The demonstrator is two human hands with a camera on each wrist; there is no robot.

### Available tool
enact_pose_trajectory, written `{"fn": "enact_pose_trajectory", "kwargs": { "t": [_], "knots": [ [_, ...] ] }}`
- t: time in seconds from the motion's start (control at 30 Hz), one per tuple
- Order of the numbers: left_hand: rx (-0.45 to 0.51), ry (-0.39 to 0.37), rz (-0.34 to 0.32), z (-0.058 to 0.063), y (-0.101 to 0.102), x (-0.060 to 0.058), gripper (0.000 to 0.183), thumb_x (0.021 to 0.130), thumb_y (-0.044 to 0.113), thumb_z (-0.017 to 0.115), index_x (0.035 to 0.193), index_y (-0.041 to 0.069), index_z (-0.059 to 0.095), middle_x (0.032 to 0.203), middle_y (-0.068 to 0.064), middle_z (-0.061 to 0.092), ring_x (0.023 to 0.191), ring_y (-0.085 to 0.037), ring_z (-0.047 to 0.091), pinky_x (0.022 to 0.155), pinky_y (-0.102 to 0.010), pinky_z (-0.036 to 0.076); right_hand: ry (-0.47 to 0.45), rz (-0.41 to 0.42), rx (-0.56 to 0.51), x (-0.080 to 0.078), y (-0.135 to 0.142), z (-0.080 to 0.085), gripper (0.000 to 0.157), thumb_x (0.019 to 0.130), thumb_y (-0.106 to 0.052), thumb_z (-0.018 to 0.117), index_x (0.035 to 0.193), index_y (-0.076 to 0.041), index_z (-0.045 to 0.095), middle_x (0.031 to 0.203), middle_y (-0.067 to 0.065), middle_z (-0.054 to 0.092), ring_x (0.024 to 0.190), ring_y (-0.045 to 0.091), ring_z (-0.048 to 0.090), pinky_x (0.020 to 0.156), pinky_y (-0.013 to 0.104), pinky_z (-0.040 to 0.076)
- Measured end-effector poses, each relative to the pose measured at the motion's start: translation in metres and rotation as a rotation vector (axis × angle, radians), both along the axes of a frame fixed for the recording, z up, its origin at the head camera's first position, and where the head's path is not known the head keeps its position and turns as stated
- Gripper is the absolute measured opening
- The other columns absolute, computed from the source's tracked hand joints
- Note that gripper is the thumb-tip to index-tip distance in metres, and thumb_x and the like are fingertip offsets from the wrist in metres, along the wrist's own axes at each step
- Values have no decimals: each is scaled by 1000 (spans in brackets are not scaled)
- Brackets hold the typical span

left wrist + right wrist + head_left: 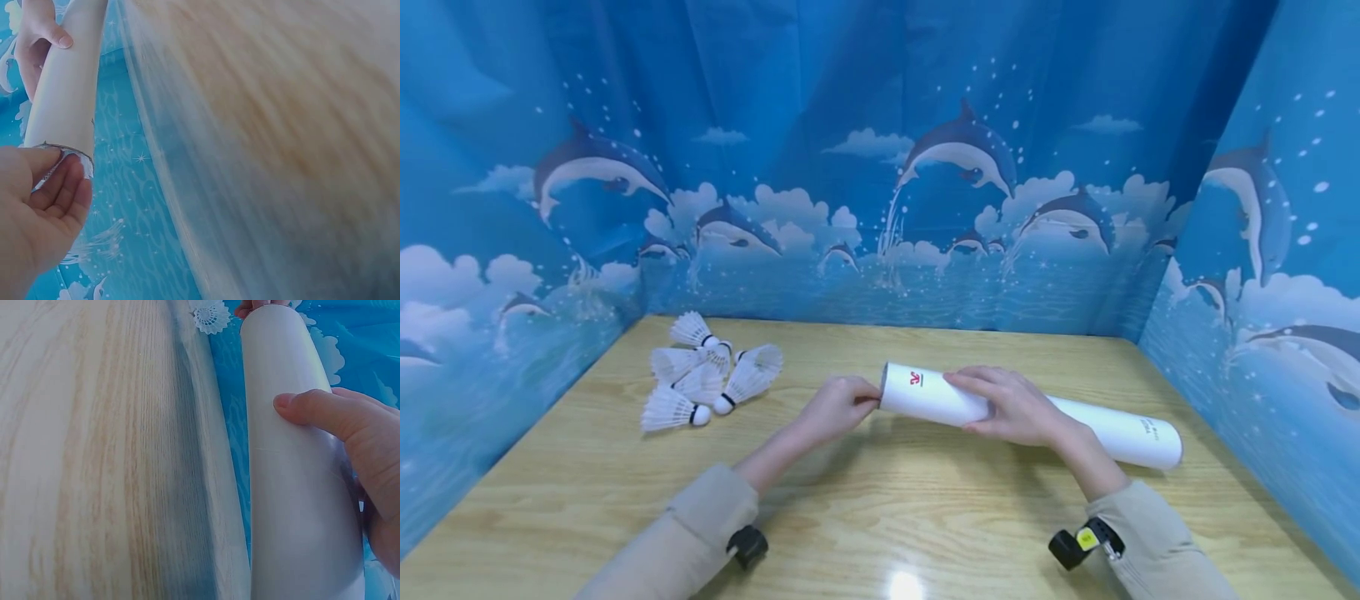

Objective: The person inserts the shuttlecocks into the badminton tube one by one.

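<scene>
A long white cardboard tube point(936, 398) with a small red logo lies slanted above the wooden table, its left end raised. My right hand point(1018, 408) grips it around the middle, thumb on the near side. At the left mouth is my left hand point(842, 404), with thumb and bent fingers at the rim. Between them the left wrist view shows the white, lacy edge of a shuttlecock point(47, 179) just at the opening; most of it is hidden by the fingers and tube. Several white shuttlecocks point(672, 410) lie in a loose pile left of my left hand.
The wooden table point(880, 508) runs back to a blue curtain point(820, 283) printed with dolphins, which also closes off both sides. A black wrist camera point(747, 547) sits on the left sleeve, another camera point(1067, 548) on the right.
</scene>
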State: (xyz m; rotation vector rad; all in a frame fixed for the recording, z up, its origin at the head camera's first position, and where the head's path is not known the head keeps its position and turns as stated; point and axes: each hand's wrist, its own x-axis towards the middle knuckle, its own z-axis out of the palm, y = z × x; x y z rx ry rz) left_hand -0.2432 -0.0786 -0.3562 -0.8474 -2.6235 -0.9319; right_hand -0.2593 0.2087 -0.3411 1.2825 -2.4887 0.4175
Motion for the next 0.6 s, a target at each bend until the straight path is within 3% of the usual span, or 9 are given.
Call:
{"fn": "enact_pose_trajectory", "kwargs": {
  "t": [0.23, 0.43, 0.6],
  "knots": [
    [-32, 3, 2, 0, 0, -1, 10, 83, 4, 67, 91, 4, 73, 86, -8, 70, 76, -18, 65, 67, -26, 53, 4, 5, 4, 0, 0, 0, 69, 70, -26, 81, 131, -12, 53, 125, 11, 56, 108, 32, 55, 85, 48, 47],
    [-6, -14, 14, 3, 2, 0, 11, 84, 3, 66, 93, 3, 73, 89, -10, 70, 78, -19, 67, 69, -29, 54, -6, -5, 6, 0, 1, 2, 69, 71, -28, 80, 132, -12, 52, 125, 11, 56, 108, 32, 55, 86, 48, 47],
    [-4, -1, -11, 2, 2, 0, 11, 83, 1, 65, 91, 2, 72, 89, -11, 70, 78, -21, 67, 68, -27, 54, -9, 2, 0, 0, 2, 1, 69, 71, -27, 81, 132, -13, 52, 125, 11, 56, 108, 32, 55, 85, 48, 47]
  ]
}}
